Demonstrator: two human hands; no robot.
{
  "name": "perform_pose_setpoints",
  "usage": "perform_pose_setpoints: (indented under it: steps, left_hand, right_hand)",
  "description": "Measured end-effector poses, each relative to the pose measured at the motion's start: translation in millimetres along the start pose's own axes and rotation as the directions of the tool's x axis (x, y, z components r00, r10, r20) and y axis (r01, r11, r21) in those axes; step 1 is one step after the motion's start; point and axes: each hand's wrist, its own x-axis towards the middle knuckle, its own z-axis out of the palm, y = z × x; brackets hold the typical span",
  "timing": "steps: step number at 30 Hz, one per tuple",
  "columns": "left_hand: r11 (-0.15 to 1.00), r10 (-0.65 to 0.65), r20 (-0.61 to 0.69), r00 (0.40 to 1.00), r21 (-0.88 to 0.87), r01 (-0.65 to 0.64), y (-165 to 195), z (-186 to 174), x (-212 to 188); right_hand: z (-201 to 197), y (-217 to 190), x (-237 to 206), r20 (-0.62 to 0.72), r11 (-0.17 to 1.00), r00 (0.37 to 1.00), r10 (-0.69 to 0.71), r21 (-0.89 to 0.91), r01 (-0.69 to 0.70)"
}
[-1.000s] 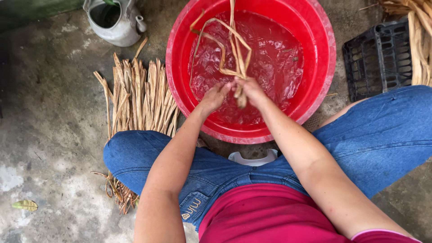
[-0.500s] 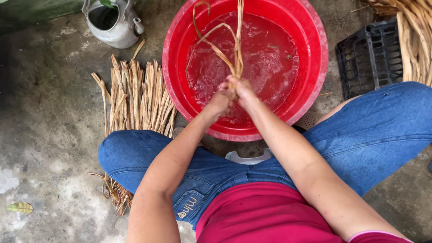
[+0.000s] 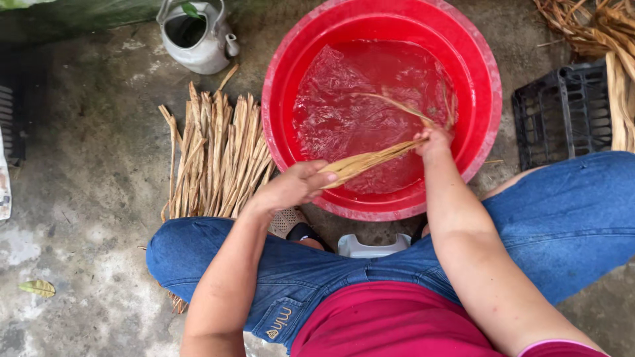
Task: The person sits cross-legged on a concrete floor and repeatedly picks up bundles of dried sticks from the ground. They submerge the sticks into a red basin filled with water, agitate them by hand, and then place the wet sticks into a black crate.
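Dried-leaf strips [image 3: 374, 160], tan, one wet bundle: stretched level between both hands over the near rim of the red basin [image 3: 284, 79]. Left hand [image 3: 294, 187]: fingers curled shut around the thick butt end, which pokes out past the thumb. Right hand [image 3: 434, 141]: fingers pinched closed on the thinner end, loose tips trailing beyond over the water. Farther left, on concrete: heap of dry strips [image 3: 215, 155]; beyond it, grey kettle [image 3: 196, 36]. Far right: black crate [image 3: 562, 112].
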Motion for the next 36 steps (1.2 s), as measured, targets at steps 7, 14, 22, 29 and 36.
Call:
perform_pose_setpoints:
  steps: [7, 14, 22, 29, 36]
  left_hand:
    - [0.999, 0.027, -0.307, 0.951, -0.035, -0.039, -2, -55, 8]
    - [0.883, -0.052, -0.417, 0.908, 0.405, 0.237, -64, -11, 117]
    - [0.771, 0.128, -0.182, 0.975, 0.637, 0.018, -28, 43, 82]
    - [0.847, 0.379, -0.162, 0.911, 0.458, -0.271, 22, -8, 7]
    - [0.987, 0.159, -0.465, 0.871, 0.086, -0.135, 17, -68, -13]
  right_hand:
    - [48, 13, -75, 0.024, 0.947, 1.0, 0.016, -0.32, -0.007]
    - [77, 125, -122, 0.557, 0.837, 0.767, 0.319, -0.545, 0.048]
    - [35, 66, -35, 0.226, 0.921, 0.974, 0.007, -0.382, 0.082]
    - [38, 2, -6, 0.208, 0.979, 0.978, 0.031, -0.201, 0.012]
    - [30, -14, -37, 0.074, 0.904, 0.993, -0.088, -0.413, 0.111]
